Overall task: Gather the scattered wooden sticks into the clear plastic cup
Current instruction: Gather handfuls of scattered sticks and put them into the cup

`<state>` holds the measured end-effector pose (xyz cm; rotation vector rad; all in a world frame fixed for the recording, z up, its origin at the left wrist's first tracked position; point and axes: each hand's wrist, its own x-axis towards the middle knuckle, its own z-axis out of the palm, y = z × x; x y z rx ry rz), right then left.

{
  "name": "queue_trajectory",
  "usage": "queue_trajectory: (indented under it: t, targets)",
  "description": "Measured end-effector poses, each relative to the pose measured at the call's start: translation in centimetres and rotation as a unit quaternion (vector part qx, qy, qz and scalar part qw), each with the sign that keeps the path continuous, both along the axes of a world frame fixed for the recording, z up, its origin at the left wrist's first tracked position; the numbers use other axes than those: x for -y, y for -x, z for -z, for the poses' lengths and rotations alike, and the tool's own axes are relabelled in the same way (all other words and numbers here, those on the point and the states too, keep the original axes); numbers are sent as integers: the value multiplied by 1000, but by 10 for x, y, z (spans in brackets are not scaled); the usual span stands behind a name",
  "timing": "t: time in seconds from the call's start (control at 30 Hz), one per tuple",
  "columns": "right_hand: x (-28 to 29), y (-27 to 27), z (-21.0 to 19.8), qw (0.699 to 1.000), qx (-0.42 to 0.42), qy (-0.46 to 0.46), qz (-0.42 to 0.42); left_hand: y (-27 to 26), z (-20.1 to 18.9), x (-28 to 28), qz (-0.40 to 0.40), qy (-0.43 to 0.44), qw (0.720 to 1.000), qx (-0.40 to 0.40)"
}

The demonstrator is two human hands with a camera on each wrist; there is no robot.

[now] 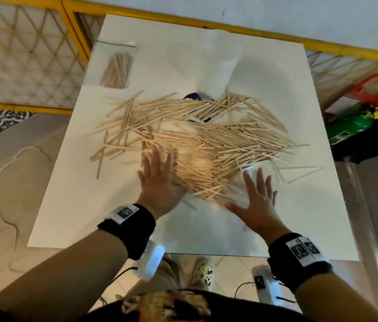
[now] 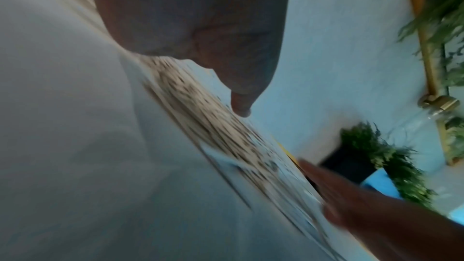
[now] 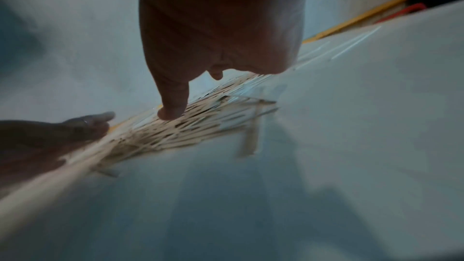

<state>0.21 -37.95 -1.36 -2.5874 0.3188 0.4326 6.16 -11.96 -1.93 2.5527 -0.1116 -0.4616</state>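
A wide heap of thin wooden sticks point(image 1: 206, 140) covers the middle of the white table point(image 1: 85, 205). My left hand point(image 1: 160, 182) lies flat with its fingers spread, touching the heap's near left edge. Its palm point(image 2: 195, 17) hovers over the sticks point(image 2: 195, 110) in the left wrist view. Also flat and spread, my right hand point(image 1: 257, 201) sits at the near right edge, its thumb point(image 3: 173, 110) over the sticks point(image 3: 175, 130). A clear plastic glint point(image 1: 250, 169) shows at my right fingertips; I cannot tell whether it is the cup. Neither hand holds anything.
A clear bag of more sticks point(image 1: 117, 70) lies at the table's far left corner. A purple round thing point(image 1: 197, 97) is half buried at the heap's far side. A few stray sticks point(image 1: 299, 173) lie right of the heap. A green bottle point(image 1: 350, 126) stands off the table.
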Motion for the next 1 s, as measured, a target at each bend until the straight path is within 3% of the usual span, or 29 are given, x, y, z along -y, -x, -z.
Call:
queue_trajectory:
  t: [0.13, 0.2, 0.33, 0.47, 0.53, 0.6, 0.67, 0.73, 0.8, 0.9, 1.0]
  targets:
    - [13, 44, 0, 994, -91, 66, -9, -27, 4, -75, -145, -81, 986, 11]
    - [6, 50, 10, 991, -109, 75, -18, -31, 12, -98, -160, -81, 984, -8]
    - [-19, 14, 23, 994, -49, 89, -34, -24, 26, -83, -6, -81, 997, 8]
    - [-25, -33, 17, 996, -19, 59, -59, -30, 22, -52, 72, -53, 995, 37]
    - [-1, -46, 12, 997, 30, 69, -8, -53, 14, -48, 73, -55, 994, 58]
    - [36, -52, 9, 989, 56, 96, 102, -89, 9, -50, 51, -60, 994, 75]
    - [76, -58, 9, 970, 12, 96, 223, -132, 3, -53, 28, -80, 994, 72]
    - [95, -62, 14, 954, -55, 80, 285, -170, 1, -53, 7, -91, 995, 32]
    - [87, -63, 25, 964, -65, 87, 241, -196, 4, -47, -10, -104, 995, 1]
    - [48, -60, 25, 995, 3, 39, 89, -203, 10, -27, 21, -150, 988, 5]
    - [51, -85, 5, 994, 76, -5, 75, -177, 15, -2, 57, -146, 988, 13]
